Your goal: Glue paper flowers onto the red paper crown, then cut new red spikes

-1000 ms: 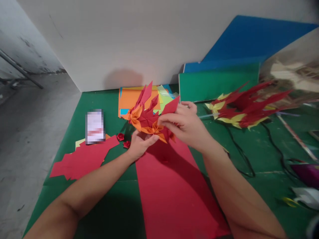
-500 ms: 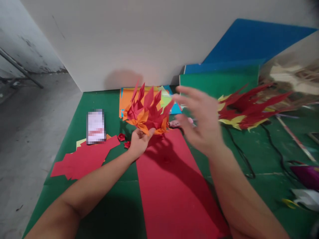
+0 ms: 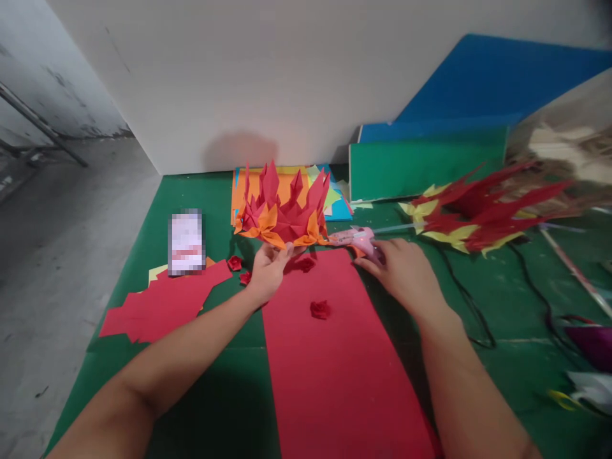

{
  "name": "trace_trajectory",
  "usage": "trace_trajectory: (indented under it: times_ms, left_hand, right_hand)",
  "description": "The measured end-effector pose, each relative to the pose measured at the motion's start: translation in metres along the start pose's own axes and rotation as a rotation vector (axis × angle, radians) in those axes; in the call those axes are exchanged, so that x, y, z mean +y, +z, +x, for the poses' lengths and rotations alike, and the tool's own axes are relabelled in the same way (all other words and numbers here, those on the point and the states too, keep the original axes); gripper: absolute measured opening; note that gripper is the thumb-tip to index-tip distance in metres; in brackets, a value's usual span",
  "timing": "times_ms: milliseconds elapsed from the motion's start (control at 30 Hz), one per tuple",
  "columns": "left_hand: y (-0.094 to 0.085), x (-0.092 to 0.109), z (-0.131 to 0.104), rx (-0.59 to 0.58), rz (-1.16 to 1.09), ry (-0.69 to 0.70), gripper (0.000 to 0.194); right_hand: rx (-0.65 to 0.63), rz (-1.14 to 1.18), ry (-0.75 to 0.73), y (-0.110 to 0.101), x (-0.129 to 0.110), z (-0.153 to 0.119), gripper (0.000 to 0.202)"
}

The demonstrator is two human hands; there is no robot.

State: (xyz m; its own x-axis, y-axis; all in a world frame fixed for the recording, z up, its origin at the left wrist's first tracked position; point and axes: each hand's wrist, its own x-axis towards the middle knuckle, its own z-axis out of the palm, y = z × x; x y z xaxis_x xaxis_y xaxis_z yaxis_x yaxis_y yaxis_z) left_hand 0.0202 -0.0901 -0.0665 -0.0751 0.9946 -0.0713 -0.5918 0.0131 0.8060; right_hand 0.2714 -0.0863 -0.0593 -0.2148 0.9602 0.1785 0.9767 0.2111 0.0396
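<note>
My left hand pinches the lower edge of a red and orange folded-paper crown with tall pointed tips, holding it up over the green table. To its right, my right hand has its fingers round the handle of a pink glue gun. A clear glue stick pokes out of the gun's back end. Below the crown lies a long red paper sheet, with a small red paper flower on it. Another red paper flower sits left of my left hand.
Cut red paper and a blurred phone-like rectangle lie at left. Behind the crown are coloured sheets. A red and yellow paper crown stands at right, near a black cord. Green board leans at the back wall.
My right hand has come down from its raised, open position beside the crown and closed round the glue gun. My left hand keeps the crown, which has turned slightly.
</note>
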Motion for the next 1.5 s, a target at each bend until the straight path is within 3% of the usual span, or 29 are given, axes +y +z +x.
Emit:
trace_trajectory:
  times_ms: [133, 300, 433, 533, 600, 667, 833, 1100, 1267, 1500]
  left_hand:
    - [0.002, 0.003, -0.001, 0.021, -0.047, 0.002, 0.045]
    - [0.001, 0.002, -0.001, 0.023, -0.046, 0.012, 0.043]
    - [-0.001, 0.000, -0.001, 0.033, -0.035, 0.037, 0.043]
    - [-0.002, -0.002, -0.001, 0.018, -0.013, 0.051, 0.043]
    - [-0.002, -0.003, -0.001, 0.007, -0.013, 0.061, 0.043]
    - [-0.003, -0.005, 0.000, 0.001, -0.024, 0.078, 0.042]
    - [-0.004, -0.007, 0.000, -0.004, -0.038, 0.089, 0.042]
    - [-0.001, 0.003, -0.003, -0.006, -0.023, 0.066, 0.048]
    - [-0.002, 0.003, -0.003, 0.002, -0.022, 0.047, 0.052]
    - [-0.002, 0.000, -0.005, -0.040, 0.003, 0.038, 0.047]
  right_hand:
    - [-0.018, -0.023, -0.036, -0.003, 0.001, 0.000, 0.059]
    - [-0.075, 0.072, 0.000, -0.009, -0.003, -0.001, 0.031]
    - [-0.027, 0.178, 0.153, -0.023, -0.006, -0.001, 0.030]
    - [0.027, 0.252, 0.362, -0.036, -0.008, -0.003, 0.038]
    - [0.104, 0.299, 0.498, -0.043, -0.012, -0.005, 0.045]
    - [0.211, 0.372, 0.540, -0.048, -0.018, -0.007, 0.047]
    - [0.390, 0.510, 0.403, -0.056, -0.041, -0.009, 0.050]
    - [0.475, 0.222, 0.260, -0.080, -0.073, 0.012, 0.051]
    - [0.411, 0.163, 0.254, -0.072, -0.081, 0.009, 0.051]
    - [0.469, 0.050, 0.200, -0.059, -0.072, 0.002, 0.041]
